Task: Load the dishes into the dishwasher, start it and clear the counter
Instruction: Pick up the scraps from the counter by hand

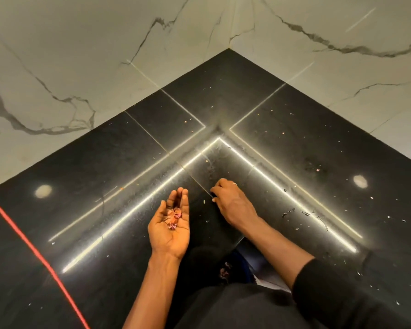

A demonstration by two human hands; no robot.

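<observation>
At the inside corner of the counter (294,143), through the head camera, I see the left hand (170,224) lying palm up, fingers together and gently cupped, a tray for thin, papery pink scraps (174,216). The right hand (230,200) curls its fingertips onto the polished black stone, apparently picking up a crumb; I cannot tell whether it holds one. Pale specks (371,198) dot the glossy slab beneath veined marble walls (69,55).

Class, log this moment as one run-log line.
clearing counter | left hand: palm up, carries scraps | right hand: curled, touching counter | crumbs scattered
</observation>
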